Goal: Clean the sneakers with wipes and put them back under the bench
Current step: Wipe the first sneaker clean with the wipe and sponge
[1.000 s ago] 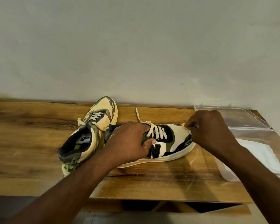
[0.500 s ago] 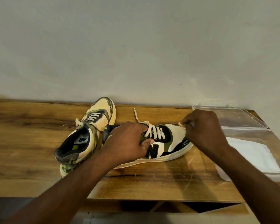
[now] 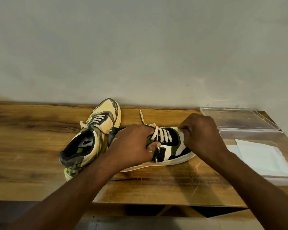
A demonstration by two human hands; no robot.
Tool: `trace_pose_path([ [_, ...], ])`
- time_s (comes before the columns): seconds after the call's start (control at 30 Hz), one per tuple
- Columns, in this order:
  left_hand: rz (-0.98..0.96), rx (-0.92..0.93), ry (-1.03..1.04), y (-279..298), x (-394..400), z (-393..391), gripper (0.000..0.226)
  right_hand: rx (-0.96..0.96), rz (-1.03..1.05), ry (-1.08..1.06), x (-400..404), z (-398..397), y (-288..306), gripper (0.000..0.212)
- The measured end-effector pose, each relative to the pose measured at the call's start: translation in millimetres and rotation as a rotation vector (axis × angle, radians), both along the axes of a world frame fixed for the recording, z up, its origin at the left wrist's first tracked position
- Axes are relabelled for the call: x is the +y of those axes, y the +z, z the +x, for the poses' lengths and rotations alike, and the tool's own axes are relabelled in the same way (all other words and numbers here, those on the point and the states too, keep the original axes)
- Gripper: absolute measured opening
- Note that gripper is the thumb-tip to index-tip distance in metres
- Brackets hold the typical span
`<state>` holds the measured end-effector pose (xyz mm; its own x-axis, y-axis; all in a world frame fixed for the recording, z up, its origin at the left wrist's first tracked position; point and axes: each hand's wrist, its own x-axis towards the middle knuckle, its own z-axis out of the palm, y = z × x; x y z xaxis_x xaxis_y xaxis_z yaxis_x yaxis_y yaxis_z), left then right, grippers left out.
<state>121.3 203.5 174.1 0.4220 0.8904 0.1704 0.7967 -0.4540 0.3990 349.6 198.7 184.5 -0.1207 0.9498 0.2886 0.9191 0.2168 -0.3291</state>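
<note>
Grey plaster wall (image 3: 140, 47) fills the upper half, meeting the back edge of the wooden counter (image 3: 32, 146). Bare wood runs wide to the left; the front edge is close below the arms. At the right end a clear box (image 3: 256, 163) holds white wipes (image 3: 263, 156), its lid (image 3: 236, 118) lying behind it. Two sneakers sit mid-counter, touching: the left sneaker (image 3: 93, 135) points at the wall, the right sneaker (image 3: 171, 148) lies sideways, toe toward the box. The left hand (image 3: 133, 145) grips the right sneaker's collar, fingers curled in. The right hand (image 3: 201, 133) pinches a wipe (image 3: 181, 132) against its toe.
</note>
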Motion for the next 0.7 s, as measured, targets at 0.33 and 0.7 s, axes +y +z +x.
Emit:
trace_pose_path([
  [0.33,0.005,-0.023,0.001,1,-1,1,0.024,-0.136,-0.048,-0.100,8,16,1,0.019],
  [0.7,0.015,0.005,-0.001,1,-1,0,0.026,-0.068,-0.060,-0.065,9,32,19,0.023],
])
